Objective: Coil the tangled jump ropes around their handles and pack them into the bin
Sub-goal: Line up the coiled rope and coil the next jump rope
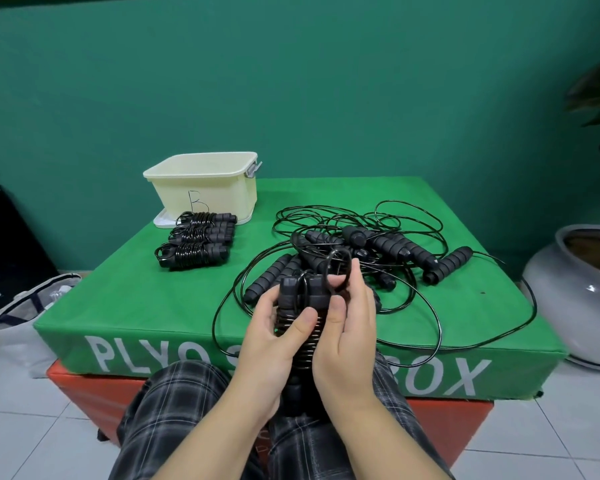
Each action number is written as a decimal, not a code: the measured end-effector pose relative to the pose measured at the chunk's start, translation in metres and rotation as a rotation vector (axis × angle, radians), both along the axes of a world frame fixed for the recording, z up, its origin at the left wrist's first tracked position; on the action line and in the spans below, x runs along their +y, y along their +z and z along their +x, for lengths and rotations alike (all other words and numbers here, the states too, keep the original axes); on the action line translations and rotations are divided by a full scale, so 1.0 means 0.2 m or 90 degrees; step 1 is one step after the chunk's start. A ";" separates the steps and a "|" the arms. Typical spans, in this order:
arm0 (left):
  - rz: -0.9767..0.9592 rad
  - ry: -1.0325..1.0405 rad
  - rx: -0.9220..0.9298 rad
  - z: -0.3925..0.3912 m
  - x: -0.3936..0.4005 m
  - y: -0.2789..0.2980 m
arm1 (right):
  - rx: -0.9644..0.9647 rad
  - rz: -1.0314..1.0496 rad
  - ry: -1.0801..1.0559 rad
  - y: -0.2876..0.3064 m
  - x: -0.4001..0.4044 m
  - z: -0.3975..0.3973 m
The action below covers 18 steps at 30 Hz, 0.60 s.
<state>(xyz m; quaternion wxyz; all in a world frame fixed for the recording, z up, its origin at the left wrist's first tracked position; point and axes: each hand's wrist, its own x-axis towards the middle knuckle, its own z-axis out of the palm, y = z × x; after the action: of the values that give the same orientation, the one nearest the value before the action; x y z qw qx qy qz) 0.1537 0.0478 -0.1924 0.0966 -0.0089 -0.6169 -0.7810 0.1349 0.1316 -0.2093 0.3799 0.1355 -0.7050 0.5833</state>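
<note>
Left hand [274, 327] grips the coiled handles [297, 292], right hand [347, 306] pinches the end loop [336, 268]; keep your thumb on the coils while tucking it

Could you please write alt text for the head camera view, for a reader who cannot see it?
Both hands, left hand and right hand, grip a coiled jump rope above a green plyo box. Three coiled ropes lie beside a cream bin, and a tangled pile of ropes lies to the right.
</note>
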 end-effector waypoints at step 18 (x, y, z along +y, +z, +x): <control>-0.013 0.048 0.015 0.03 0.02 -0.03 | 0.022 0.127 -0.071 0.02 0.07 0.00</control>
<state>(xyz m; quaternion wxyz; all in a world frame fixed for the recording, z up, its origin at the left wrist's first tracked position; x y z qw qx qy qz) 0.1589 0.0518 -0.1992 0.1329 0.0043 -0.6235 -0.7705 0.1342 0.1459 -0.2048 0.4085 0.1432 -0.7594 0.4857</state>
